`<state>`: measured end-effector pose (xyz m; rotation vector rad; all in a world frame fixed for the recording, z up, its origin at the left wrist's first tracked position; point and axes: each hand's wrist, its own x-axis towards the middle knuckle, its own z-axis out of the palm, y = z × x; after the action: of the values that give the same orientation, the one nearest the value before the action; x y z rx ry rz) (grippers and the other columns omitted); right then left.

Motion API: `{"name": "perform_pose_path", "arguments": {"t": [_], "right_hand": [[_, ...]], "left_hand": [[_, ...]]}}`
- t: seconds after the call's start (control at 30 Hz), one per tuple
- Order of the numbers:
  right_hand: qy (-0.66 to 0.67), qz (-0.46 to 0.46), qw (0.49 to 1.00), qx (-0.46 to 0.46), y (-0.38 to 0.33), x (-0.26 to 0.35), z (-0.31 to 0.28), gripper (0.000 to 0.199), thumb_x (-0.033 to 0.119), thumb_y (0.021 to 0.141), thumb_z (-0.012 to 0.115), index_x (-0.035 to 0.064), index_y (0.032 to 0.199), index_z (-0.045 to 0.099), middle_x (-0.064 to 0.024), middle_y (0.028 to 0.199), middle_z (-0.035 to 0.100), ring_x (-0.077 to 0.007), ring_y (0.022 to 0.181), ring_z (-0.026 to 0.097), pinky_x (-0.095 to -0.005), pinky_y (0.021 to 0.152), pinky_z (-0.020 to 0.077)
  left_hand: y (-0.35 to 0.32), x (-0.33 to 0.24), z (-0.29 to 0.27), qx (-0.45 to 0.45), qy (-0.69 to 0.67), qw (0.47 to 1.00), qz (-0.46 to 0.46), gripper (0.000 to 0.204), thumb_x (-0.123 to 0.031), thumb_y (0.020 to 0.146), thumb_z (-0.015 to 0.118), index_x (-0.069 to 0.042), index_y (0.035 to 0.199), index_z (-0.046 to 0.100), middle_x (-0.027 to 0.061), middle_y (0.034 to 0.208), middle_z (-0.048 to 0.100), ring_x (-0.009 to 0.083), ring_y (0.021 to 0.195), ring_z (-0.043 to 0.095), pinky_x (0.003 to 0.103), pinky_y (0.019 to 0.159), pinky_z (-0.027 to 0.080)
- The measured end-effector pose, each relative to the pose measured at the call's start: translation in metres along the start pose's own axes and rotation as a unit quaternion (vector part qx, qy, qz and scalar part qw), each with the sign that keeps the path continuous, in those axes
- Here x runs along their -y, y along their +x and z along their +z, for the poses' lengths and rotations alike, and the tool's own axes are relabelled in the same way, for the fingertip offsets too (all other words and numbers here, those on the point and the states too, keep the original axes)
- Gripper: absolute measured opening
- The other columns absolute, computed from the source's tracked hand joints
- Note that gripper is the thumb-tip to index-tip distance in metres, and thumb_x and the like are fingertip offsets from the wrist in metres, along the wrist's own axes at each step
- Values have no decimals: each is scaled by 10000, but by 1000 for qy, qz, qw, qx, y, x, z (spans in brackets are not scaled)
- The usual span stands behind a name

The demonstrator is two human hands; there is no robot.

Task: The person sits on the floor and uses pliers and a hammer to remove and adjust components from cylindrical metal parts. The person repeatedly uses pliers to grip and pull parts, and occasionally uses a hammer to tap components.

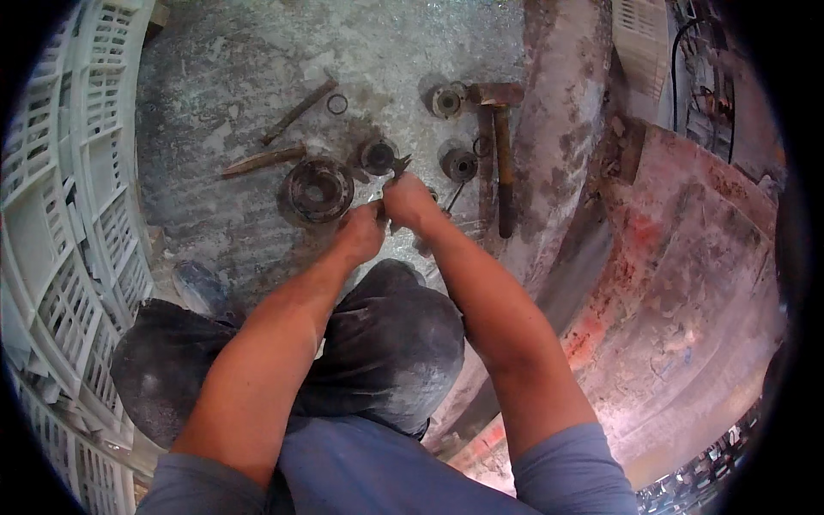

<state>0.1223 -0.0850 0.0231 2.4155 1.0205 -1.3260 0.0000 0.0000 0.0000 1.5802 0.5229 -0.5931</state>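
Observation:
Both my hands are close together over the floor, in front of my knees. My right hand [410,202] is wrapped round a pair of pliers [401,164], whose forked jaws stick out beyond the fist. Right beside it, my left hand [364,230] is closed; what its fingers grip is hidden. A small round metal part [378,156] lies just past the pliers' jaws. To the left of the hands rests a thick, greasy metal hub [320,190] with a hole through its middle. Another flanged round part [459,163] sits to the right, with a thin rod [456,196] near it.
A long-handled hammer [504,172] lies at the right, by a flanged ring [447,102]. A metal bar [299,112], a thin ring [337,104] and a pointed wooden piece [262,160] lie farther left. White plastic crates [107,129] line the left side; a large curved, stained surface [678,292] is at right.

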Motion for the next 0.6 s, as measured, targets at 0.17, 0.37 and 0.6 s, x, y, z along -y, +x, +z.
{"name": "perform_pose_path", "arguments": {"t": [0.17,0.37,0.6], "right_hand": [[55,8,998,4,-9,-10,-3,219,199,740,727,17,856,764,-192,883,724,-364,850,708,-422,802,573],[54,-27,998,8,-7,-11,-4,251,146,849,541,-61,860,682,-294,858,670,-423,835,681,-471,754,548],[194,-7,981,20,9,-34,22,272,192,828,626,-62,891,700,-224,808,691,-315,782,716,-431,640,555]], "left_hand": [[3,2,11,17,-23,1000,9,249,-159,967,509,-70,1146,657,218,1058,686,394,1020,653,456,850,501],[3,7,9,14,24,999,25,259,-169,969,521,-81,1174,651,227,1059,682,406,1012,652,488,852,499],[17,19,7,-32,72,995,57,280,-207,968,554,-105,1215,638,196,1069,687,383,1011,656,458,841,509]]}}
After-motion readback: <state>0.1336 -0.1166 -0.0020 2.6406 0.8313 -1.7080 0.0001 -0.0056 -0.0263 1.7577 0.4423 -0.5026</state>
